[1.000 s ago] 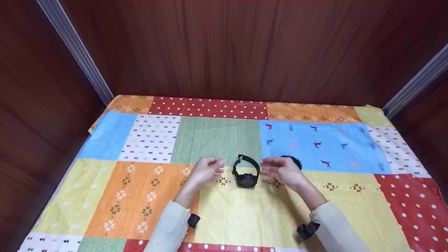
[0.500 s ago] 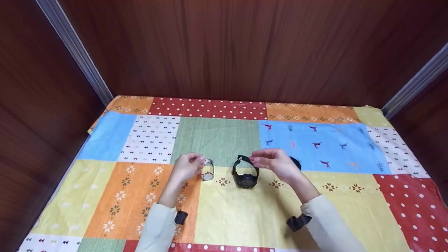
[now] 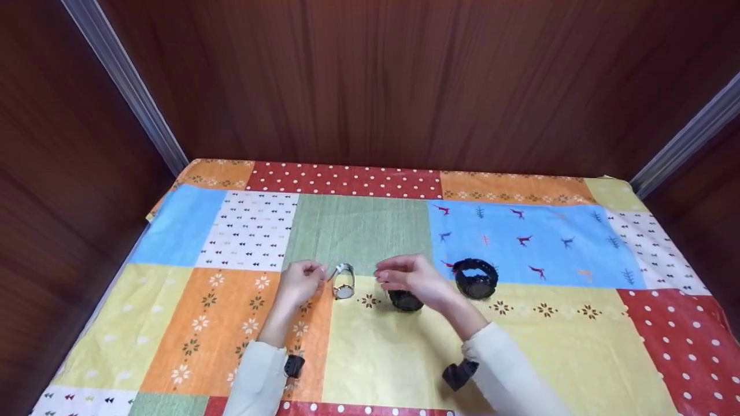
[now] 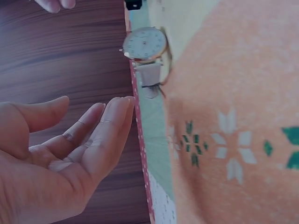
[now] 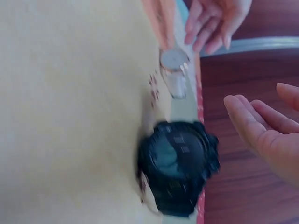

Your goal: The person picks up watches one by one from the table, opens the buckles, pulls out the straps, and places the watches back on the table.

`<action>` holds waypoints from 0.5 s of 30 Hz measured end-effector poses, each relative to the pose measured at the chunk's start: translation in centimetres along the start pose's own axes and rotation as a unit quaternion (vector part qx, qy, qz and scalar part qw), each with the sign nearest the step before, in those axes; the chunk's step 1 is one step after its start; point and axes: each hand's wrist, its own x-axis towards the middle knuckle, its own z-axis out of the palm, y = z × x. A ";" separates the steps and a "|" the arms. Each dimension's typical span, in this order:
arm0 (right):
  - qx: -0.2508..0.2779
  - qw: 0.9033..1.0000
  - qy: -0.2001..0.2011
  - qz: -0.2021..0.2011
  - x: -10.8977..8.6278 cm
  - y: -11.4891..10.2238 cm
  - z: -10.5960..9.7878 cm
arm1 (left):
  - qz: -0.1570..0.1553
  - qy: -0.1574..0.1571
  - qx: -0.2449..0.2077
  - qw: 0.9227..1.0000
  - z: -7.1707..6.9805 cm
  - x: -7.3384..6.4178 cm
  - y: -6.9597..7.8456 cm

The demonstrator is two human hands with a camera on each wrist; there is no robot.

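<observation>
A small watch with a pale round dial and silver band [image 3: 344, 292] stands on the patchwork cloth. My left hand [image 3: 300, 283] is just left of it, fingers loosely bent and holding nothing; a gap shows in the left wrist view between the hand [image 4: 70, 158] and the watch [image 4: 145, 44]. My right hand [image 3: 415, 280] hovers over the middle black watch [image 3: 406, 300], hiding most of its strap. Apart from that black watch [image 5: 180, 154], the right hand [image 5: 266, 133] has relaxed fingers with nothing between them in the right wrist view.
Another black watch [image 3: 477, 284] stands to the right, at the border of the blue and yellow patches. A patchwork cloth [image 3: 370, 358] covers the table. Dark wood-grain panels [image 3: 370, 81] rise behind and on both sides.
My left hand has moved left, uncovering the silver watch. My right hand has moved left across the middle black watch, and the right-hand black watch now shows fully.
</observation>
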 end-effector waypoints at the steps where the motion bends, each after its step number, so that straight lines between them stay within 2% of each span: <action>1: 0.007 1.000 -0.001 -0.002 0.2 0.2 0.4 | -0.001 0.003 0.006 1.000 0.0 0.0 -0.1; 4: 0.015 1.000 0.003 -0.002 0.6 0.7 1.4 | -0.002 0.006 0.023 1.000 0.3 -0.1 -0.4; 9: 0.006 1.000 0.015 0.024 1.1 1.5 2.6 | -0.012 -0.002 0.031 0.999 0.7 -0.1 -0.8; 15: -0.019 0.999 0.002 0.031 1.5 2.7 3.1 | -0.024 -0.016 0.017 0.999 1.1 0.1 -1.1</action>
